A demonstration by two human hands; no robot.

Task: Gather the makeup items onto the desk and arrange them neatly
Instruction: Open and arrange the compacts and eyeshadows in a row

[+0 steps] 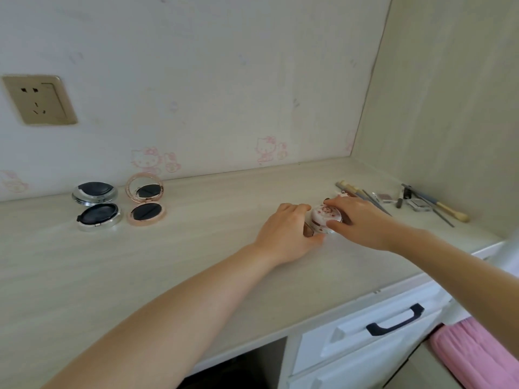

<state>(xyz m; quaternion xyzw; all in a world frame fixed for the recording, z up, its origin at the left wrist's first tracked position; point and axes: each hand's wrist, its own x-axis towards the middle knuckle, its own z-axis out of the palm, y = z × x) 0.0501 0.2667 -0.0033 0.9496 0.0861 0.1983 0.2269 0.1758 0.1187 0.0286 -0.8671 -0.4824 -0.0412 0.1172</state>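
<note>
A small round white compact (pixel 325 217) with a pink cartoon print sits on the pale wooden desk (pixel 196 248), right of centre. My left hand (pixel 283 234) grips its left side and base with curled fingers. My right hand (pixel 362 220) grips it from the right, thumb in front and fingers over the back. At the far left an open silver compact (pixel 97 207) and an open rose-gold compact (pixel 146 203) stand side by side, mirrors up. Several brushes and pencils (pixel 438 204) and small eyeshadow pans (pixel 386 197) lie at the far right.
A wall socket (pixel 39 100) is on the back wall at upper left. A side wall (pixel 449 108) closes the desk on the right. Below the desk's front edge are white drawers with a dark handle (pixel 396 320). Pink fabric (pixel 477 352) shows at lower right.
</note>
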